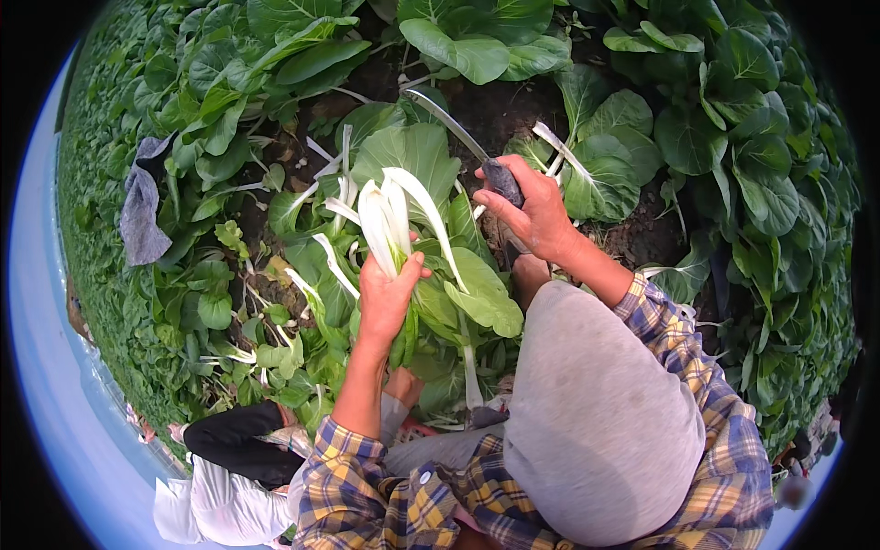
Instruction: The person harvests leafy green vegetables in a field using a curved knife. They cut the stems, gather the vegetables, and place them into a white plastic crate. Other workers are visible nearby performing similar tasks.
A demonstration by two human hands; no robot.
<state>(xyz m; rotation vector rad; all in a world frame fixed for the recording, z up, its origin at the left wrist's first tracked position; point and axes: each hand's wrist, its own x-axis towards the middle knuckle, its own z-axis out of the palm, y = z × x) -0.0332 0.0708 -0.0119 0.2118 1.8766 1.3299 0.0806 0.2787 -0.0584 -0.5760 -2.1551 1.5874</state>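
My left hand [387, 292] grips a bok choy [382, 223] by its stalks, with the white base pointing up and the green leaves hanging below. One outer stalk [427, 206] bends away from the bunch to the right. My right hand [533, 206] is closed around the dark wrapped handle of a curved harvesting sickle [450, 124]. Its blade points up and to the left, apart from the bok choy. Loose leaves with white stems [337, 265] lie on the ground around and under my left hand.
Dense rows of leafy bok choy [749, 151] grow on both sides and ahead. Bare soil [512, 110] shows between them. A grey cloth [144, 206] lies over plants at the left. My raised knee [598, 405] is at the lower right. Another person [234, 447] crouches at the lower left.
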